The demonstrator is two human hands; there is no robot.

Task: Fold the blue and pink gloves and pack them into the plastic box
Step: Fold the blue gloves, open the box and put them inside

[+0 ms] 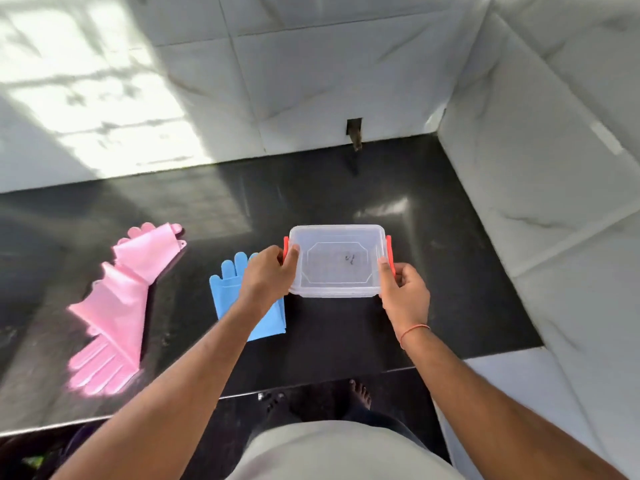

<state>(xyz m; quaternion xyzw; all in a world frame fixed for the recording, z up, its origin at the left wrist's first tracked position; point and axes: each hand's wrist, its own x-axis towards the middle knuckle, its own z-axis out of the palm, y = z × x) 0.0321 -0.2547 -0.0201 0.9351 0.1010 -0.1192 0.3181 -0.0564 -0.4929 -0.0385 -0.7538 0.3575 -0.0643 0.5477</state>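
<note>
A clear plastic box (337, 237) with its lid on and red side clips sits on the black counter (311, 341). My left hand (268, 275) grips its left side at the clip, and my right hand (403, 284) grips its right side at the other clip. Blue gloves (227, 289) lie flat just left of the box, partly hidden under my left wrist. Two long pink gloves (117, 299) lie spread out further left, one overlapping the other.
White tiled walls close the counter at the back and on the right (536, 202). A small dark wall opening (354, 131) sits behind the box. The counter's front edge (311, 389) runs below my arms, with the floor and a bare foot (360, 393) beneath.
</note>
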